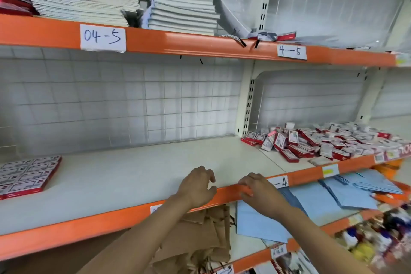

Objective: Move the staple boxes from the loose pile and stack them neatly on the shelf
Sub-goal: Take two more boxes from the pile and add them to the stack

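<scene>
A loose pile of red-and-white staple boxes (pixel 320 142) lies on the right part of the white middle shelf (pixel 138 169). At the far left of that shelf a neat flat stack of the same boxes (pixel 29 173) sits in rows. My left hand (pixel 196 187) hovers over the shelf's orange front edge (pixel 89 227), fingers loosely curled and holding nothing. Just to the right, my right hand (pixel 260 191) hangs in front of the same edge, fingers relaxed and empty. Both hands are well away from the pile and the stack.
Stacks of notebooks (pixel 178 2) fill the upper shelf, above the orange rail labelled 04-5 (pixel 102 37). Below the middle shelf lie brown paper bags (pixel 200 240) and blue envelopes (pixel 311 202). A slotted upright post (pixel 249 107) divides the two bays.
</scene>
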{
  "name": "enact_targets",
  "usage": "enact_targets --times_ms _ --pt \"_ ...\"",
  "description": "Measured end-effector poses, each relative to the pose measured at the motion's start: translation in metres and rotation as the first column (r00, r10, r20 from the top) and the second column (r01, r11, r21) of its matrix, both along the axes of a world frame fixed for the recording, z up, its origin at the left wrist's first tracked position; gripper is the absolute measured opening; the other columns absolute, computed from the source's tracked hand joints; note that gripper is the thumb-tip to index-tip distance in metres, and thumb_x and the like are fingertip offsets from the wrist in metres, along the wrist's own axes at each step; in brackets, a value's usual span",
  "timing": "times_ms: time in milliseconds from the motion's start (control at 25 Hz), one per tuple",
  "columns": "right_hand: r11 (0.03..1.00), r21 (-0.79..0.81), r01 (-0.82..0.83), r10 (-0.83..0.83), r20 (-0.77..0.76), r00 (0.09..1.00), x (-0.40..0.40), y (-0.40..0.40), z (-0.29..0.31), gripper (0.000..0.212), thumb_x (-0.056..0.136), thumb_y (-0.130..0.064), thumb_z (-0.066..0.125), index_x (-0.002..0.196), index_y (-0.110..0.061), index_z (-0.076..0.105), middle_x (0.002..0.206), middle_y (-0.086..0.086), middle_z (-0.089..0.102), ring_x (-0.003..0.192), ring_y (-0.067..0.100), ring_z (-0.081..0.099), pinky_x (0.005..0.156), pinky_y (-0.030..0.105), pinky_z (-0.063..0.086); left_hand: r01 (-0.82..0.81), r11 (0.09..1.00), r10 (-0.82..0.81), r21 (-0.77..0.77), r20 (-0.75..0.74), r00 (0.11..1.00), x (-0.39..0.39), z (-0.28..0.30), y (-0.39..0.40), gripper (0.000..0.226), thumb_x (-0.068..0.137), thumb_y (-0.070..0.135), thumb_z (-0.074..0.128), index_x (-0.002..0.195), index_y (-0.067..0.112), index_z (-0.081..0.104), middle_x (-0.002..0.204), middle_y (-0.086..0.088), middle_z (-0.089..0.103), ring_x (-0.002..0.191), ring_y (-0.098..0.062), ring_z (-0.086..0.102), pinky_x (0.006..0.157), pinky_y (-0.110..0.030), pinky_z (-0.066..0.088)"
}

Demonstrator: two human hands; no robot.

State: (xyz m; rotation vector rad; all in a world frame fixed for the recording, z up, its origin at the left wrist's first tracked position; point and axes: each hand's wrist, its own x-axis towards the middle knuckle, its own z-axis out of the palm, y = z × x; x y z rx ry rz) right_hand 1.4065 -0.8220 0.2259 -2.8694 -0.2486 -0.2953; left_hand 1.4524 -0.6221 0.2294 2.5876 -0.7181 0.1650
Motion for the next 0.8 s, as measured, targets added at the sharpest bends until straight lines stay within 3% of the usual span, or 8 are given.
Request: enact_targets --times_ms 240,520,800 --pt "0.986 0.092 0.141 -0.143 0.007 0.99 -0.011 -0.07 -0.007 0.036 0.094 -0.03 0.052 0.127 -0.016 0.052 0.124 0.0 0.052 0.117 0.018 0.046 0.092 0.028 0.042 0.123 0.991 -0.122 0.052 -0.029 0.992 0.022 -0.003 -0.08 0.029 0.088 0.027 0.053 0.115 0.016 0.058 0.113 -0.006 0.055 0.108 -0.02 0.051 0.089 -0.029 0.043" --pt "0.958 0.046 0.282 -0.281 -0.028 0.959 0.03 -0.162 0.006 0.034 0.093 -0.025 0.052 0.124 -0.012 0.055 0.119 0.005 0.055 0.112 0.023 0.05 0.091 0.03 0.043 0.251 0.968 -0.251 -0.006 -0.084 0.964 0.074 -0.009 -0.181 0.027 0.089 0.028 0.055 0.112 0.014 0.058 0.111 -0.008 0.055 0.104 -0.022 0.054 0.086 -0.029 0.043" --pt "0.919 0.06 0.391 -0.389 -0.036 0.92 0.079 -0.209 0.006 0.037 0.092 -0.023 0.053 0.127 -0.013 0.052 0.127 0.004 0.052 0.119 0.021 0.045 0.094 0.03 0.041 0.234 0.972 -0.234 -0.016 -0.082 0.969 0.121 -0.01 -0.245 0.028 0.09 0.031 0.054 0.11 0.011 0.057 0.114 -0.01 0.056 0.105 -0.024 0.053 0.082 -0.029 0.042"
